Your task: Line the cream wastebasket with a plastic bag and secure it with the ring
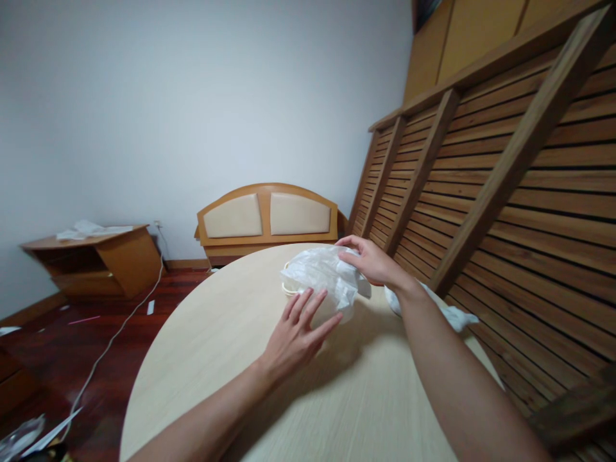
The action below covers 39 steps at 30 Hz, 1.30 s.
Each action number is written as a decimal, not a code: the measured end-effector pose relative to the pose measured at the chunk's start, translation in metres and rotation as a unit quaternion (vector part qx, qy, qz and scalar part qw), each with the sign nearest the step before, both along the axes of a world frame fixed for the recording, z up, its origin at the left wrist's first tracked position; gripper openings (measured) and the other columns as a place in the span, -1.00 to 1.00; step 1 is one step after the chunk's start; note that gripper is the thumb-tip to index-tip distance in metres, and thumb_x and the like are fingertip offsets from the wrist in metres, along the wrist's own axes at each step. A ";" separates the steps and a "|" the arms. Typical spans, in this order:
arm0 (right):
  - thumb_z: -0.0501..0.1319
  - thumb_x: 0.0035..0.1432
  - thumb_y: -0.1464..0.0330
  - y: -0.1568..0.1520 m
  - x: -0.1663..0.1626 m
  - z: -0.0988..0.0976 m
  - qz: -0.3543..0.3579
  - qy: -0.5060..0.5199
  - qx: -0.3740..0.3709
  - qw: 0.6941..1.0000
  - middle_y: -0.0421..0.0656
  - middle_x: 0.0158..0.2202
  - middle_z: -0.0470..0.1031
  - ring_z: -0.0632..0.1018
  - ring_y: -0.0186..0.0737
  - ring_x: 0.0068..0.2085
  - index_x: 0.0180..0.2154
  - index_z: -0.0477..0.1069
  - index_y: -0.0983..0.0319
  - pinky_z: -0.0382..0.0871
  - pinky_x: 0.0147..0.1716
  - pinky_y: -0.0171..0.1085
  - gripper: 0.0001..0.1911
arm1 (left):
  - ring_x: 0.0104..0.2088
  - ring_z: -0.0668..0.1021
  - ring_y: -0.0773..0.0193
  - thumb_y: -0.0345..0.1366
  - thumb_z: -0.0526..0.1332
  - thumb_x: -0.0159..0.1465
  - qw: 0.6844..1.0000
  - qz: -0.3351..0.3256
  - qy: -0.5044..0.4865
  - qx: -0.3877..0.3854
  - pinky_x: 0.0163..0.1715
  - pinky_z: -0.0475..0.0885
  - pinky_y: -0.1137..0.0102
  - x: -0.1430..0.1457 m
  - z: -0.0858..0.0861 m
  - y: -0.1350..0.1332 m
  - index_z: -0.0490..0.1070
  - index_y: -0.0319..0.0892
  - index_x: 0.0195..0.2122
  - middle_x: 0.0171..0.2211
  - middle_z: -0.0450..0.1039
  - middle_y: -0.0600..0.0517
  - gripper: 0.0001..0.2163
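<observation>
Seen from the head camera, the person's left hand (pixel 298 333) lies flat and open. Its fingers (pixel 308 305) are straight and spread apart, and the tips touch the near side of a white crinkly plastic bag (pixel 320 273). The right hand (pixel 370 260) comes over the bag from the right. Its fingers are curled and pressed on the top of the bag, gripping the plastic.

The bag sits on the far part of a round pale wooden table (pixel 231 372), between the two hands. It is a puffy lump, wider from left to right than it is tall. It is full of wrinkles and a bit see-through. A thin cream rim (pixel 287 290) peeks out under its left edge; I cannot tell what it belongs to.

Another scrunched white thing (pixel 457 316) lies at the table's right edge, behind the right arm. A brown slatted wooden frame (pixel 505 179) leans on the right.
</observation>
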State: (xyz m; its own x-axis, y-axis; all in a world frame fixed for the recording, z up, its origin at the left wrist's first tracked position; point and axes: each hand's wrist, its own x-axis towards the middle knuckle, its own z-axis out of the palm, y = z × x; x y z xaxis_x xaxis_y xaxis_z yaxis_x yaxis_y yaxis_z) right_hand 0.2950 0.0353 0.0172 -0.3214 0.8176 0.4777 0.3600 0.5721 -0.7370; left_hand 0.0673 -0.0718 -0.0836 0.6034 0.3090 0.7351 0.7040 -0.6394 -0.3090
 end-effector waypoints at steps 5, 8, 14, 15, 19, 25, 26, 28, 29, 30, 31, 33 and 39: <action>0.28 0.11 0.20 -0.001 0.000 0.001 -0.010 -0.020 0.036 0.999 -0.09 -0.15 0.55 0.53 -0.07 -0.06 -0.14 0.45 0.22 0.40 -0.04 -0.12 -0.69 | 0.33 0.24 -0.02 -0.47 0.16 0.29 1.000 0.026 -0.015 -0.002 0.25 0.21 0.06 -0.006 0.000 0.003 0.14 -0.04 0.35 0.34 0.18 -0.16 -0.41; 0.28 0.12 0.19 -0.002 0.002 0.003 0.007 -0.014 0.052 0.999 -0.08 -0.11 0.54 0.51 -0.06 0.00 -0.15 0.44 0.22 0.37 0.02 -0.09 -0.70 | 0.31 0.27 0.01 -0.49 0.14 0.29 0.999 0.015 -0.045 -0.001 0.27 0.20 0.05 -0.010 0.003 0.003 0.15 -0.10 0.32 0.31 0.24 -0.18 -0.44; 0.27 0.10 0.24 -0.004 0.004 0.006 0.007 -0.005 0.071 0.997 -0.06 -0.10 0.52 0.50 -0.07 0.01 -0.14 0.43 0.22 0.36 0.02 -0.11 -0.71 | 0.34 0.23 0.01 -0.56 0.14 0.23 0.999 -0.003 -0.048 0.018 0.27 0.23 0.01 -0.017 0.011 0.006 0.23 -0.07 0.24 0.32 0.20 -0.18 -0.45; 0.28 0.08 0.26 -0.003 0.004 0.006 -0.008 -0.006 0.074 0.997 -0.06 -0.10 0.52 0.51 -0.08 0.00 -0.13 0.41 0.22 0.36 0.01 -0.11 -0.69 | 0.34 0.25 0.02 -0.56 0.13 0.23 0.999 -0.005 -0.048 0.022 0.26 0.24 0.02 -0.019 0.012 0.007 0.24 -0.05 0.23 0.31 0.21 -0.16 -0.46; 0.30 0.00 0.28 0.000 0.005 0.003 -0.064 -0.017 0.093 0.993 -0.10 -0.12 0.52 0.51 -0.08 -0.04 -0.15 0.37 0.20 0.36 -0.03 -0.11 -0.66 | 0.26 0.37 0.08 -0.48 0.17 0.28 0.997 -0.013 -0.058 0.043 0.22 0.29 0.09 -0.028 0.021 0.007 0.36 -0.01 0.12 0.23 0.37 -0.09 -0.61; 0.24 0.09 0.28 0.000 0.008 0.001 -0.049 -0.099 0.094 0.989 -0.12 -0.20 0.57 0.54 -0.11 -0.17 -0.29 0.46 0.21 0.36 -0.06 -0.15 -0.84 | 0.02 0.56 0.13 -0.42 0.19 0.26 0.992 -0.073 -0.063 0.084 0.08 0.39 0.18 -0.039 0.034 0.003 0.42 -0.05 -0.08 -0.04 0.59 -0.04 -0.77; 0.23 0.11 0.28 -0.001 0.007 0.001 -0.042 -0.110 0.088 0.989 -0.11 -0.20 0.59 0.55 -0.10 -0.15 -0.29 0.48 0.21 0.36 -0.05 -0.14 -0.84 | -0.02 0.57 0.13 -0.41 0.19 0.24 0.991 -0.082 -0.067 0.081 0.06 0.39 0.18 -0.040 0.035 0.003 0.42 -0.06 -0.10 -0.09 0.61 -0.03 -0.78; 0.21 0.16 0.28 -0.004 0.005 0.002 -0.027 -0.128 0.072 0.989 -0.08 -0.15 0.61 0.57 -0.08 -0.11 -0.23 0.53 0.23 0.36 -0.02 -0.14 -0.80 | -0.10 0.59 0.12 -0.38 0.19 0.22 0.989 -0.094 -0.097 0.061 0.00 0.41 0.18 -0.041 0.035 0.003 0.42 -0.07 -0.15 -0.20 0.62 -0.02 -0.82; 0.20 0.19 0.27 -0.006 0.004 0.003 -0.018 -0.137 0.064 0.988 -0.05 -0.13 0.61 0.57 -0.07 -0.09 -0.20 0.54 0.24 0.37 -0.01 -0.13 -0.77 | -0.14 0.59 0.11 -0.36 0.20 0.21 0.986 -0.096 -0.124 0.048 -0.05 0.43 0.19 -0.041 0.035 0.004 0.42 -0.08 -0.18 -0.25 0.62 -0.01 -0.84; 0.18 0.21 0.26 -0.008 0.003 0.004 -0.008 -0.147 0.057 0.988 -0.04 -0.11 0.61 0.57 -0.06 -0.08 -0.18 0.55 0.25 0.38 0.00 -0.12 -0.74 | -0.18 0.59 0.11 -0.35 0.20 0.19 0.983 -0.093 -0.158 0.031 -0.09 0.44 0.20 -0.041 0.035 0.005 0.42 -0.09 -0.21 -0.29 0.60 -0.01 -0.86; 0.17 0.25 0.23 -0.010 0.002 0.005 0.005 -0.157 0.050 0.986 -0.03 -0.10 0.61 0.57 -0.06 -0.07 -0.16 0.55 0.26 0.38 0.00 -0.12 -0.71 | -0.21 0.59 0.11 -0.35 0.20 0.18 0.976 -0.085 -0.198 0.012 -0.14 0.45 0.22 -0.042 0.034 0.007 0.42 -0.10 -0.24 -0.32 0.59 -0.01 -0.88; 0.12 0.31 0.16 -0.014 0.000 0.008 0.034 -0.176 0.041 0.983 -0.02 -0.05 0.59 0.56 -0.06 -0.04 -0.13 0.56 0.25 0.39 0.04 -0.09 -0.64 | -0.28 0.57 0.15 -0.36 0.18 0.18 0.954 -0.054 -0.293 -0.035 -0.23 0.47 0.28 -0.044 0.033 0.012 0.43 -0.13 -0.30 -0.37 0.56 0.00 -0.91; 0.42 -0.02 -0.02 -0.023 0.004 0.014 0.121 -0.243 0.023 0.962 -0.05 0.38 0.16 0.21 0.06 0.36 0.14 0.47 0.14 0.04 0.35 -0.03 -0.28 | -0.38 0.54 0.24 -0.29 0.14 0.19 0.812 0.000 -0.545 -0.207 -0.30 0.44 0.40 -0.050 0.034 0.029 0.47 -0.19 -0.46 -0.45 0.53 0.03 -0.84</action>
